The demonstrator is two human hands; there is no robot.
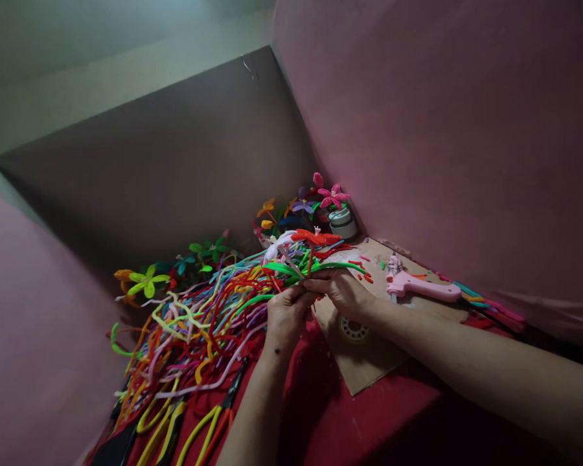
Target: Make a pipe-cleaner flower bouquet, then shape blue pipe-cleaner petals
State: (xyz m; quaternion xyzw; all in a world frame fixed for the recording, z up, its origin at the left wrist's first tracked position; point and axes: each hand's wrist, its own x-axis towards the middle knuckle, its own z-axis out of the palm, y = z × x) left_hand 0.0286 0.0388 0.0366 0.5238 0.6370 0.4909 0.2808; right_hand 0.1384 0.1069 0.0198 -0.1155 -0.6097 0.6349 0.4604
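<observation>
A red cloth [306,401] covers the table, with pink walls [442,129] and a gray board [165,162] around it. The left hand [289,317] and right hand [340,291] pinch the stems of a red flower [315,237] and a white flower [279,246], near the table's middle. Both flowers point up, with their stems going down into the fingers. I see no words I can read.
</observation>
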